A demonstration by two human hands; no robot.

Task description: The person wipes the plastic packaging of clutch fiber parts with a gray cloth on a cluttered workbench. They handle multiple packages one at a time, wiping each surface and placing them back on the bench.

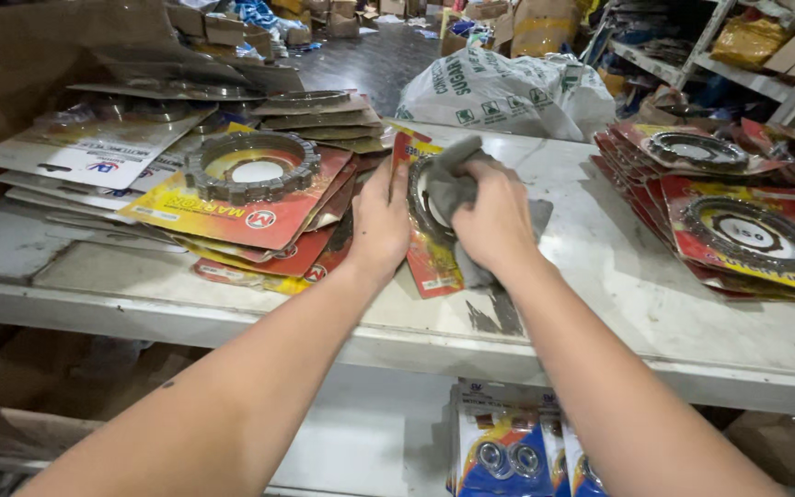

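My left hand (379, 225) holds the left edge of a red and yellow blister card with a grey toothed ring (427, 241), tilted up on the dusty white shelf (618, 276). My right hand (497, 224) presses a grey cloth (453, 184) against the face of that card, fingers closed on the cloth. Just left of the card lies a stack of similar red and yellow cards (250, 207) with a ring on top.
A second fanned stack of ring cards (738, 221) lies at the right. White and clear-packed cards (94, 152) pile at the far left. A white printed sack (508, 92) sits behind. Blue packets (503, 446) stand on the lower shelf.
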